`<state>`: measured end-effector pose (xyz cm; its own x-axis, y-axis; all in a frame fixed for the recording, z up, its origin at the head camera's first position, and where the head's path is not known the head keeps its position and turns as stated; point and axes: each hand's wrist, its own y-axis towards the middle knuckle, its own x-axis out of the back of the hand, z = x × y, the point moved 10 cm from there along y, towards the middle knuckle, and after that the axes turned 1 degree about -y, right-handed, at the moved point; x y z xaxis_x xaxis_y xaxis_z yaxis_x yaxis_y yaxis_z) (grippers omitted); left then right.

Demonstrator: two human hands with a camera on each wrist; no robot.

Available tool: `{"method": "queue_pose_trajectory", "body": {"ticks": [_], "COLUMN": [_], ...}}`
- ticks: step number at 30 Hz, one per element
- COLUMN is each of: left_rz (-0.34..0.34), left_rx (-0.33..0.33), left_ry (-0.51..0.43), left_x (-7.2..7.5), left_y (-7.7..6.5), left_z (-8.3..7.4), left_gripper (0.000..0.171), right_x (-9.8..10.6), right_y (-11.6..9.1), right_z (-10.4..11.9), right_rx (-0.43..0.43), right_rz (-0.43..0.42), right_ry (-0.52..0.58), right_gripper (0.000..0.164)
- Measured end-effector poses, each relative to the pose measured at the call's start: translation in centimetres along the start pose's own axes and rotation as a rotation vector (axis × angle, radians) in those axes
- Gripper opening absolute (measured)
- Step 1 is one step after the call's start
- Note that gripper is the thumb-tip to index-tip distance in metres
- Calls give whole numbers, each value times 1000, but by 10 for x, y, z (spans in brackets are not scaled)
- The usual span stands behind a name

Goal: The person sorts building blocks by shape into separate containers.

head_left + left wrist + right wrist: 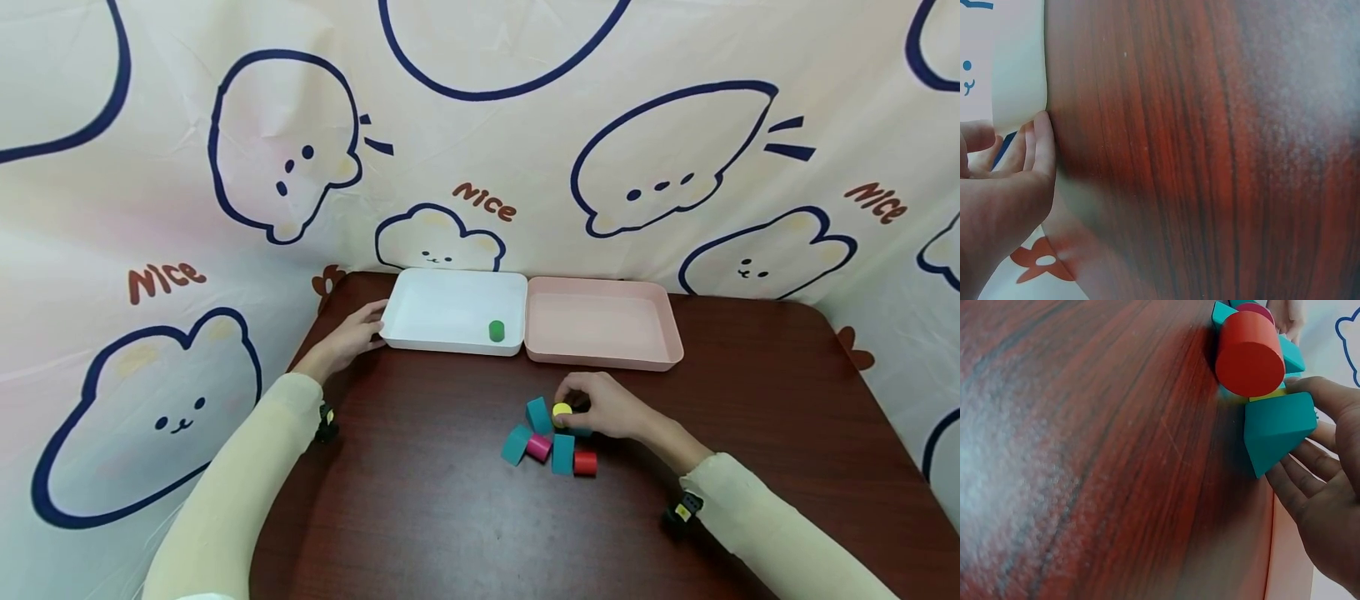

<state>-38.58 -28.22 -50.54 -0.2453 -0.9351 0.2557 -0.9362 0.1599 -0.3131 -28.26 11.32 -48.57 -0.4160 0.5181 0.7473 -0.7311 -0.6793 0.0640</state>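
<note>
My left hand (358,332) rests against the left end of the white tray (420,343); in the left wrist view its fingertips touch the tray's corner. A green cylinder (497,331) stands inside that tray, toward its front right. Over the block cluster, my right hand (606,406) pinches a yellow cylinder (562,411) between thumb and forefinger. A teal triangular block (1279,425) sits just beneath that hand and hides most of the yellow one in the right wrist view. Close by lie a red cylinder (585,463), a magenta cylinder (538,447) and several other teal blocks (563,454).
A pink tray (603,358) stands right beside the white one at the back of the brown wooden table (420,508). A patterned cloth (540,150) hangs behind the table and along its sides.
</note>
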Motion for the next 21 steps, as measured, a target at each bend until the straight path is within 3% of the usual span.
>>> {"method": "queue_pose_trajectory", "body": {"ticks": [21], "left_rz": [-9], "left_rx": [-2], "left_ry": [8], "left_x": [1], "left_y": [3], "left_z": [2], "left_gripper": [58], "right_x": [0], "right_y": [0], "right_z": [1], "right_rx": [-13], "right_rz": [-18], "right_ry": [7], "right_gripper": [15]}}
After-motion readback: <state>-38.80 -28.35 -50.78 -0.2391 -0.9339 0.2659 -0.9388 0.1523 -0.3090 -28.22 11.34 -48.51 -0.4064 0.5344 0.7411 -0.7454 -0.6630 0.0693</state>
